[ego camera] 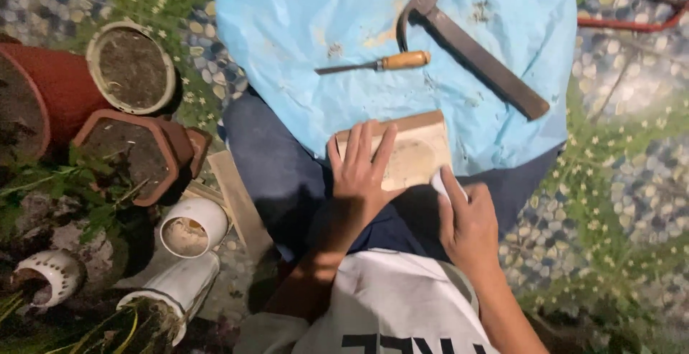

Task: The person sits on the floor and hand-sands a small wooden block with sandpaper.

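The wooden board point(409, 154) looks stiff and light; left hand point(361, 174) lies on it with fingers spread flat, right hand point(468, 225) pinches a white scrap point(439, 182) at its near edge.

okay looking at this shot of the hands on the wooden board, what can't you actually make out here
Head view only:
- Wooden board: its near-left part lies under the left hand.
- White piece in the right hand: fingers cover most of it, so its kind is unclear.
- Red metal frame: cut off by the right edge.
- Hammer: head too dim for detail.
- Shirt print: cut off by the bottom edge.
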